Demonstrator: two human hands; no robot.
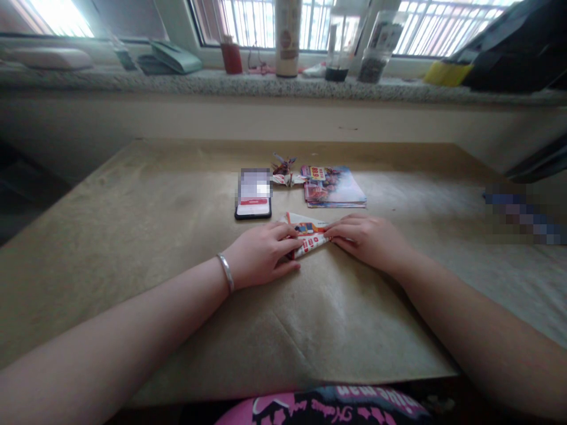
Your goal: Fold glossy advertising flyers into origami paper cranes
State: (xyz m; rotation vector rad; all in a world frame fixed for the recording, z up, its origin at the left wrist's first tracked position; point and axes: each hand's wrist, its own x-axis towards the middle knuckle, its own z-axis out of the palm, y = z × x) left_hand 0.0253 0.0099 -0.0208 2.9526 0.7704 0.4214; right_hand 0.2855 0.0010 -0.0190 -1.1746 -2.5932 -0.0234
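A folded printed paper [310, 236], white with orange and red print and tapered to a point at its right end, lies on the table. Across its left end rests my left hand [268, 251], palm down, with fingers stretched out and the thumb apart; a silver bracelet circles that wrist. At the pointed right end, the fingers of my right hand [365, 239] are pressed together on the paper. Just beyond lie a phone [253, 209] with a lit screen, a small piece of folded paper work [289, 177], and a stack of printed sheets [339, 188].
The wide tan table [177, 236] reaches to the wall below a stone windowsill [248, 88]. On the sill stand a red bottle [231, 57], a tall white bottle [287, 44], clear containers [374, 56] and a dark bag [518, 56]. A blurred item [527, 215] lies at the right.
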